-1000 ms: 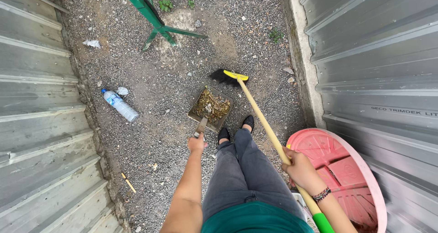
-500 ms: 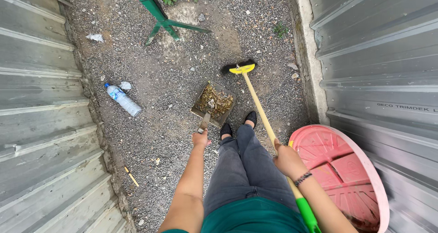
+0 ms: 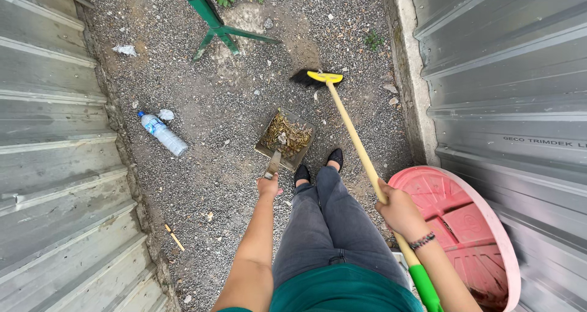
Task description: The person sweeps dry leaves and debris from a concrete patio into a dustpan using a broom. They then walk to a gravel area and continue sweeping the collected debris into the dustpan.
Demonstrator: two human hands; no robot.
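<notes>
Head view, looking down: left hand [image 3: 268, 185] grips the dustpan [image 3: 285, 138] handle, keeping the pan low on the gravel so its leaf load stays in. Right hand [image 3: 400, 212] clasps the broom [image 3: 348, 125] mid-shaft, bristles resting just beyond the pan.

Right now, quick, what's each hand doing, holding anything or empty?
Left hand: closed on the handle of the dustpan, which carries dry debris.
Right hand: closed around the yellow handle of the broom.
</notes>
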